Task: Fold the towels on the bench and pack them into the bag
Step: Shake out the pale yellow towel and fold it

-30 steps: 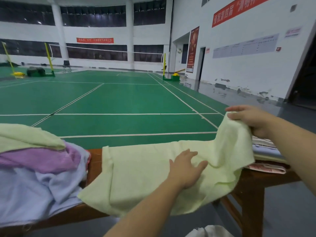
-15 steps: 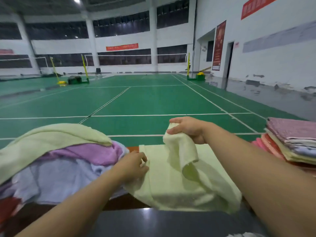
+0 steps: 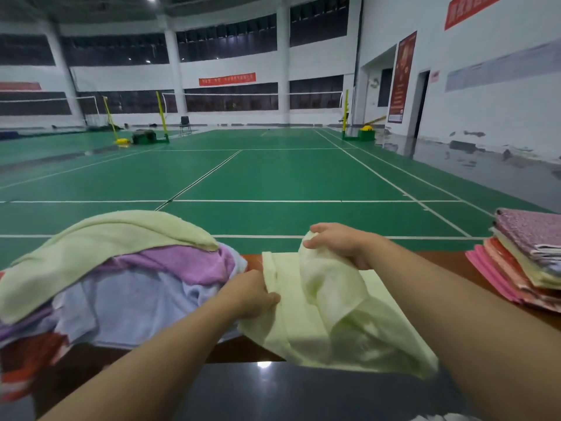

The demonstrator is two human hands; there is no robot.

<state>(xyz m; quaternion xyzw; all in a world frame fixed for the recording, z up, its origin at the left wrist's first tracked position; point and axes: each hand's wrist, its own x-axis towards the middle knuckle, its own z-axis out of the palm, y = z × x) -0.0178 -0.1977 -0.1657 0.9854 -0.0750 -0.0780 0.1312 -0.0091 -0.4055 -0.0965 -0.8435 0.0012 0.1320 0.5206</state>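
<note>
Lying across the middle of the wooden bench (image 3: 449,262), the pale yellow towel (image 3: 340,326) is draping over the near edge, partly doubled over on itself. The right hand (image 3: 343,243) is pinching one end of this towel between curled fingers and thumb and is holding that end lifted above the flat layer, so that the cloth is hanging down from the hand in a loose fold. The left hand (image 3: 250,294) is gripping the towel's left edge, its fingers curled round the cloth and its knuckles lying just beside the heap of unfolded towels. Both hands are thus touching the same towel, the right one above and toward the far side, the left one lower and toward the near left corner.

The heap of unfolded towels (image 3: 121,275) is occupying the left part of the bench: a yellow-green towel is lying on top, a purple one beneath it, a light blue one lower down, and red cloth is showing at the bottom left. The stack of folded towels (image 3: 522,262) is sitting at the right end of the bench, well apart from both hands, with a purple towel uppermost and pink ones at the bottom. Beyond the bench, the green court floor (image 3: 273,177) with white lines is extending toward the far wall.
</note>
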